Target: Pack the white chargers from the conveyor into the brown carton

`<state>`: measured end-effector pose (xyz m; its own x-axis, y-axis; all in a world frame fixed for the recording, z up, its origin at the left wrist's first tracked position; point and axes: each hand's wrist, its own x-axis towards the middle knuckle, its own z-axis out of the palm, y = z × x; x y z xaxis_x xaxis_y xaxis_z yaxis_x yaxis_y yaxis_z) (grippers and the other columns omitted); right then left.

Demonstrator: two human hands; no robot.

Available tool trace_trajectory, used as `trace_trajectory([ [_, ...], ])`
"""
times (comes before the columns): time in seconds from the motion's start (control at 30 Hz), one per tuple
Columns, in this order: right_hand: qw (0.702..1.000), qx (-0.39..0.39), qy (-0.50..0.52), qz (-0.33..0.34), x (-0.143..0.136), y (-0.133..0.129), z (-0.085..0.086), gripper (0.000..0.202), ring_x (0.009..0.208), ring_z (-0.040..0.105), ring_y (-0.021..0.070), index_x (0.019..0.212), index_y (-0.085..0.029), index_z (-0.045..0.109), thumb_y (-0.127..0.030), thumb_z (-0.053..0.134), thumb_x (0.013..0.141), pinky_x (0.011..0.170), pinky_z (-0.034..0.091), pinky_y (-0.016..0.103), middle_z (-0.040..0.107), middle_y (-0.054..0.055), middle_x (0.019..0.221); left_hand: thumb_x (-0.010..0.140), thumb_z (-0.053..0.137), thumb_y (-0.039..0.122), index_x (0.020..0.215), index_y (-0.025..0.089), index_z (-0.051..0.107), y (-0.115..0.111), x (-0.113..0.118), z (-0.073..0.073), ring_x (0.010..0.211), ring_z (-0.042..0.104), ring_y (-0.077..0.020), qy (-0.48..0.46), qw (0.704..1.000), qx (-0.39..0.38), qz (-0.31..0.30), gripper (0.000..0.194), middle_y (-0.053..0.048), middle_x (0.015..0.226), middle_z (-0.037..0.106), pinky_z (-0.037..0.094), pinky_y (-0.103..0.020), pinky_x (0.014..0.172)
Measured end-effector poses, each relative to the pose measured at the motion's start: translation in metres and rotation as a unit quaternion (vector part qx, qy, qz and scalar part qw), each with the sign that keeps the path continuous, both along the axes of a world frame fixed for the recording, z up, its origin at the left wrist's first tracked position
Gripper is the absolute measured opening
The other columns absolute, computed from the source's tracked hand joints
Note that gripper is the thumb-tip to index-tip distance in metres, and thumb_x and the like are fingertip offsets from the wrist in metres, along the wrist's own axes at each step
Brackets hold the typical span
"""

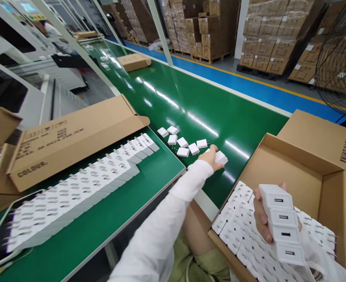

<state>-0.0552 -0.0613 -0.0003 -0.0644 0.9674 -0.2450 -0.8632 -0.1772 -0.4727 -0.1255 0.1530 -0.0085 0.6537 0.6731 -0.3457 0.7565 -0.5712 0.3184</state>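
Note:
My left hand (210,157) reaches over the green conveyor belt, its fingers closed around a white charger (221,158). Several loose white chargers (183,152) lie on the belt just beyond and left of it. At the lower right, my right hand (262,215) grips a row of several white USB chargers (283,216), their USB ports facing up. That hand is above an open cardboard box (293,168), where many chargers (234,227) stand packed with prongs up.
Rows of chargers (73,192), prongs up, stand on the green side table (108,227) at left, beside a long cardboard box (73,137). Another carton (134,62) lies farther up the belt. A fan (341,55) stands at upper right.

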Motion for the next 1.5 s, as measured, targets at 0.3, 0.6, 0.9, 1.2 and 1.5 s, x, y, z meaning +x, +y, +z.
trace_trajectory([
  [0.3, 0.864, -0.32, -0.348, -0.174, 0.019, 0.006, 0.032, 0.056, 0.042, 0.051, 0.016, 0.072, -0.021, 0.051, -0.075, 0.04, 0.067, 0.04, 0.04, 0.028, 0.052, 0.0, 0.05, 0.058, 0.067, 0.023, 0.088, 0.023, 0.058, 0.032, -0.111, 0.07, 0.081, 0.06, -0.0261, 0.255, 0.962, 0.081, -0.06, 0.031, -0.002, 0.09, 0.059, 0.043, -0.045, 0.077],
  [0.6, 0.396, -0.319, -0.86, -0.036, 0.051, 0.022, -0.009, 0.055, 0.063, 0.056, 0.0274, 0.093, -0.021, 0.049, -0.066, 0.02, 0.081, 0.052, 0.037, 0.035, 0.063, 0.011, 0.077, 0.054, 0.073, 0.015, 0.089, 0.022, 0.055, 0.03, -0.13, 0.056, 0.098, 0.054, -0.0341, 0.319, 0.941, 0.109, -0.032, 0.041, -0.007, 0.093, 0.058, 0.044, -0.048, 0.08],
  [0.9, 0.413, -0.179, -0.88, 0.151, 0.055, 0.018, -0.025, 0.058, 0.1, 0.057, 0.0282, 0.119, -0.023, 0.049, -0.055, 0.013, 0.087, 0.079, 0.046, 0.046, 0.061, 0.009, 0.113, 0.084, 0.046, 0.031, 0.104, 0.011, 0.051, -0.032, -0.011, -0.013, 0.101, 0.051, -0.029, -0.013, 0.986, 0.122, -0.114, 0.029, -0.016, 0.1, 0.058, 0.041, -0.04, 0.082],
  [1.2, 0.331, -0.04, -0.927, 0.17, 0.057, 0.122, -0.005, 0.041, 0.108, 0.05, 0.0288, 0.124, -0.016, 0.045, -0.026, 0.038, 0.084, 0.084, 0.044, 0.044, 0.051, 0.013, 0.123, 0.082, 0.043, 0.018, 0.137, 0.018, 0.02, -0.043, -0.091, -0.009, 0.098, 0.054, -0.0228, -0.268, 0.963, 0.008, -0.012, 0.059, -0.013, 0.116, 0.048, 0.048, -0.033, 0.08],
  [1.5, 0.352, 0.033, -0.918, 0.178, 0.054, 0.188, -0.026, 0.034, 0.087, 0.058, 0.0238, 0.103, -0.019, 0.057, -0.021, 0.055, 0.07, 0.075, 0.047, 0.037, 0.056, 0.011, 0.103, 0.077, 0.054, 0.033, 0.107, 0.025, 0.048, -0.032, -0.255, 0.009, 0.108, 0.051, -0.0261, -0.4, 0.869, 0.072, 0.281, 0.032, -0.009, 0.114, 0.055, 0.047, -0.04, 0.086],
])
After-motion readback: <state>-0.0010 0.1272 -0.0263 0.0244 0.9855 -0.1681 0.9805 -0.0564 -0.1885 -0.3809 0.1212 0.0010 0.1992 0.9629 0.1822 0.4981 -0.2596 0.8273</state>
